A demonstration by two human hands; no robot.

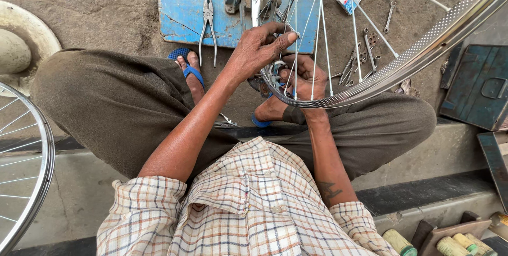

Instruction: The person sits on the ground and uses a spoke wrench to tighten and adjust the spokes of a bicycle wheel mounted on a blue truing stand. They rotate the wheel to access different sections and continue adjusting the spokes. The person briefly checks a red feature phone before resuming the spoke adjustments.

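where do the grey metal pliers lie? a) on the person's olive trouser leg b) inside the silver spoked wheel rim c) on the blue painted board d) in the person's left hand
c: the grey metal pliers lie flat on the blue painted board, jaws pointing away, clear of the left hand and right hand, which work at the spokes of the silver wheel rim.

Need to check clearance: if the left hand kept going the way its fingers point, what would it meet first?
Probably the thin spokes beside the left hand's fingertips, then the right hand near the hub; depth is unclear.
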